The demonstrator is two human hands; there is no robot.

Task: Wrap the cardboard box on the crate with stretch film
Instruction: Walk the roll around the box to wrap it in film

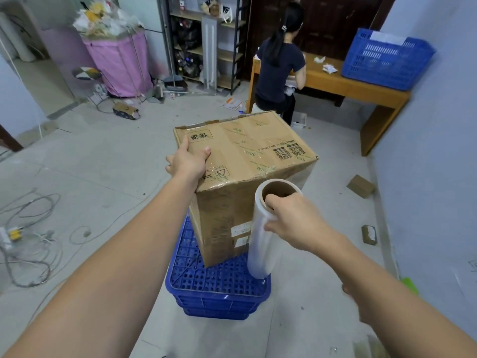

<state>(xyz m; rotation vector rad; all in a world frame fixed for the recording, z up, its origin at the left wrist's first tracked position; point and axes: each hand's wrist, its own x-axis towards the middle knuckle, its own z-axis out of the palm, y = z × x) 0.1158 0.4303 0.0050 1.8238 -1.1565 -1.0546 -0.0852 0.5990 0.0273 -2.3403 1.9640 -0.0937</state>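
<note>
Floor, crate (219,282) — your left hand (187,161) presses flat on box (247,161); right hand (291,220) fingers grip film roll (262,244).

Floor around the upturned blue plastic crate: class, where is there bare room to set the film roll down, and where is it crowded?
Bare grey floor lies left of the blue plastic crate, between it and the tangled grey cables. More lies right, toward the small brown box. Crowded: the crate top, nearly filled by the brown cardboard box.
</note>
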